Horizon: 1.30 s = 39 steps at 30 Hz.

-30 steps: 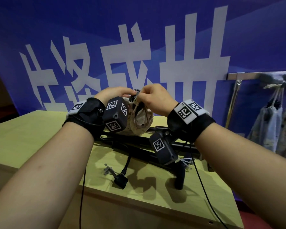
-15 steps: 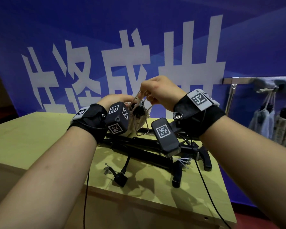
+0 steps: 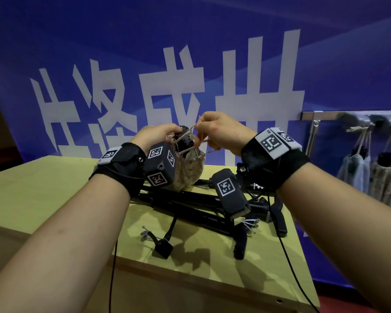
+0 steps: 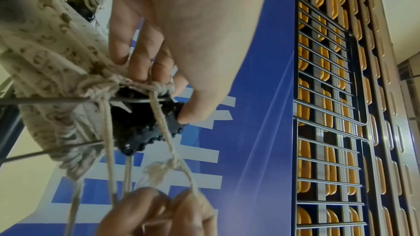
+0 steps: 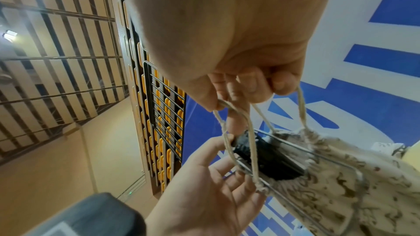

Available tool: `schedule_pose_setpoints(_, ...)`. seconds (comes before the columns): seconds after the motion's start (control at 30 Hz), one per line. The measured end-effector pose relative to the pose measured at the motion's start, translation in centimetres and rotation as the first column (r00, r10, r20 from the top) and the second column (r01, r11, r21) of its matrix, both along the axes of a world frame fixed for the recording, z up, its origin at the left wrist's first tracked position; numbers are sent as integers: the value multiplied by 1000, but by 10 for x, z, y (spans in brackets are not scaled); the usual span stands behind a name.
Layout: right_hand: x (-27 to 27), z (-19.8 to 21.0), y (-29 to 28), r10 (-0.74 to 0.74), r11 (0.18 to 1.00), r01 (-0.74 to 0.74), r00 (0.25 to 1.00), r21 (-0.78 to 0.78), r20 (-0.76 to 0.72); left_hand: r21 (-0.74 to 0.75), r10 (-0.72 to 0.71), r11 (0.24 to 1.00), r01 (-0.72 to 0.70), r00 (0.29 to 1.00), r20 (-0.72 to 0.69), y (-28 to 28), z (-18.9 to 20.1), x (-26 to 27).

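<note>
A beige patterned drawstring pouch (image 3: 191, 170) is held above the table, with a black studded object (image 3: 184, 141) poking out of its mouth. My left hand (image 3: 158, 134) grips the gathered neck of the pouch (image 4: 45, 51), fingers on the cloth and thumb against the black object (image 4: 136, 128). My right hand (image 3: 212, 129) pinches the drawstring cords (image 3: 198, 141) and holds them taut, up and to the right. In the right wrist view my right hand (image 5: 238, 94) holds the cords (image 5: 252, 141) above the pouch (image 5: 352, 186). Thin metal wires cross the pouch mouth.
A wooden table (image 3: 32, 199) carries a folded black stand (image 3: 190, 204) and a small black clip on a cable (image 3: 163, 247). At the right a metal rail (image 3: 325, 115) holds more hanging pouches (image 3: 357, 168). A blue banner stands behind.
My right hand has lifted away from the pouch mouth, drawing the cords up and to the right. The left hand keeps its hold on the pouch neck.
</note>
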State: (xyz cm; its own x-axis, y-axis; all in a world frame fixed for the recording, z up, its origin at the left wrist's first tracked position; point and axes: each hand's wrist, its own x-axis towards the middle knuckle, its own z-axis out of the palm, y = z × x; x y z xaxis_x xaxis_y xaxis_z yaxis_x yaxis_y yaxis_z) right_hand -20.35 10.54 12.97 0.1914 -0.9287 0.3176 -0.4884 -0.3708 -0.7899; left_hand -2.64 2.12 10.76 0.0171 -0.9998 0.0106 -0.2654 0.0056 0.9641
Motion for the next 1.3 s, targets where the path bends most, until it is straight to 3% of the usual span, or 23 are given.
schedule_pose_setpoints(0.3,-4,-14,-12,-45,995,51,996,84,-71,-125,86,988,-93,995,-59,12,11,-10)
schedule_pose_setpoints(0.47,-3,-19,-17,-94,994,100,985,38,-145,-182,88,977,-112,987,-131,10,13,-15)
schedule_pose_setpoints(0.63,4,-22,-23,-80,994,101,941,48,-329,-215,73,971,-102,988,-137,12,14,-19)
schedule_pose_setpoints(0.8,11,-20,-30,-37,992,73,943,98,-330,-214,80,970,-113,985,-155,10,15,-18)
schedule_pose_setpoints(1.07,17,-22,-39,10,968,17,994,251,-109,-222,46,973,-69,993,-105,8,15,-14)
schedule_pose_setpoints(1.2,17,-27,-47,22,942,-50,996,331,89,-222,30,974,-39,999,-41,10,17,-11)
schedule_pose_setpoints(1.3,13,-32,-52,14,930,-97,973,355,230,-196,34,979,-51,995,-89,11,15,-9)
